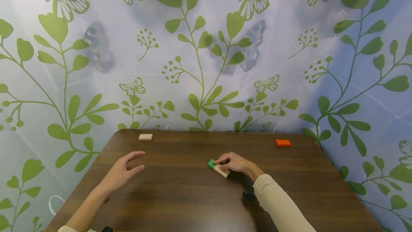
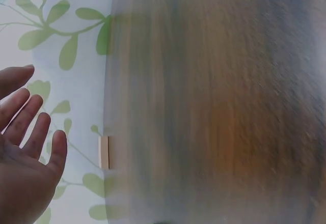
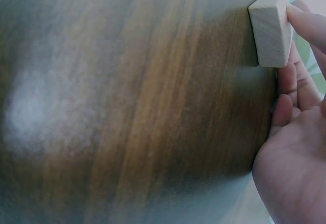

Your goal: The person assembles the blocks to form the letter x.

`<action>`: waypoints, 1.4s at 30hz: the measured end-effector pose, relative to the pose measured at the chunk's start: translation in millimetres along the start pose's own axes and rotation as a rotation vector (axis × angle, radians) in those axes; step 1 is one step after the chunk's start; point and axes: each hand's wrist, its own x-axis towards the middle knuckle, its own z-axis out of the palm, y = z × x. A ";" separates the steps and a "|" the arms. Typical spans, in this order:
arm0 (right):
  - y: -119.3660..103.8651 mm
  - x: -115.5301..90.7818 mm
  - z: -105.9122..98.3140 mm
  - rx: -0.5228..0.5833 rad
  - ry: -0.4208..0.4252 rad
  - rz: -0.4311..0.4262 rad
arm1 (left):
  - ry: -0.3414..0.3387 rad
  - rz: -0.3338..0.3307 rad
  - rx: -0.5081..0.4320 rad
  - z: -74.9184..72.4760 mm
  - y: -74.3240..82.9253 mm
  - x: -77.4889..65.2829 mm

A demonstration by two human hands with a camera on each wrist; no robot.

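The right hand (image 1: 235, 162) is reaching in from the lower right, fingers bending down and thumb pressing as they are gripping a pale block (image 1: 222, 171), which is lying slantwise on the table (image 1: 180, 203), end against a green block (image 1: 211, 164). The left hand (image 1: 120, 173) is hovering empty, fingers extending loosely, thumb standing apart.

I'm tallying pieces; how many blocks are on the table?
4: pale block far left, orange block far right, green block and wooden block together at the right hand, which might hide more.
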 end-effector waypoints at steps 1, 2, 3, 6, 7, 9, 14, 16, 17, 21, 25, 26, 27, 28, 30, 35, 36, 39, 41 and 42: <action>-0.1 -0.4 -0.1 0.001 0.002 0.002 | 0.005 -0.004 0.001 -1.9 -0.6 -2.6; -0.3 -1.0 -0.2 0.003 0.003 0.002 | 0.012 -0.008 0.002 -3.5 -0.9 -5.0; -0.6 -1.5 -0.2 0.006 0.003 0.003 | 0.019 -0.011 0.005 -5.0 -1.2 -7.4; -1.4 -3.1 0.3 0.010 0.002 0.005 | 0.039 -0.016 0.015 -8.3 -3.0 -14.7; -1.7 -3.5 0.5 0.009 0.001 0.005 | 0.043 -0.014 0.027 -9.2 -4.1 -17.3; -2.6 -4.2 0.9 0.010 0.000 0.004 | 0.059 -0.014 0.060 -10.9 -6.9 -22.5; -1.9 -3.8 -0.7 0.011 -0.002 0.001 | 0.107 -0.034 0.099 -15.5 -16.3 -34.3; -1.1 -3.5 -1.8 0.013 0.000 0.002 | 0.133 -0.040 0.099 -16.7 -20.7 -37.6; -0.9 -3.5 -2.2 0.014 0.000 0.002 | 0.145 -0.042 0.107 -17.2 -23.4 -39.2; -2.6 -4.2 -0.7 0.012 0.004 0.003 | 0.177 -0.044 0.136 -19.5 -34.0 -47.6; -4.0 -2.3 3.1 0.013 -0.017 -0.014 | 0.201 -0.058 0.170 -24.1 -43.7 -61.8; -4.3 -1.8 3.8 0.014 -0.022 -0.019 | 0.207 -0.062 0.173 -25.4 -45.8 -65.0; -4.1 -1.1 4.3 0.015 -0.026 -0.022 | 0.210 -0.063 0.175 -26.5 -47.9 -67.9; -3.9 -0.3 4.4 0.015 -0.027 -0.024 | 0.216 -0.063 0.175 -27.5 -49.4 -70.2; -3.0 0.5 4.1 0.017 -0.022 -0.025 | 0.220 -0.069 0.164 -29.0 -51.8 -73.2; -0.1 1.0 1.9 0.021 -0.015 -0.017 | 0.219 -0.088 0.119 -31.0 -55.6 -78.6; 0.4 1.0 1.5 0.021 -0.015 -0.015 | 0.223 -0.090 0.117 -31.2 -56.6 -79.7; 0.9 0.8 0.8 0.021 -0.014 -0.014 | 0.231 -0.089 0.090 -31.0 -60.1 -82.5; 0.7 -0.1 0.6 0.022 -0.011 -0.010 | 0.231 -0.084 0.071 -30.6 -62.8 -83.5; 0.5 -0.6 0.6 0.023 -0.009 -0.008 | 0.227 -0.083 0.052 -30.5 -64.1 -84.0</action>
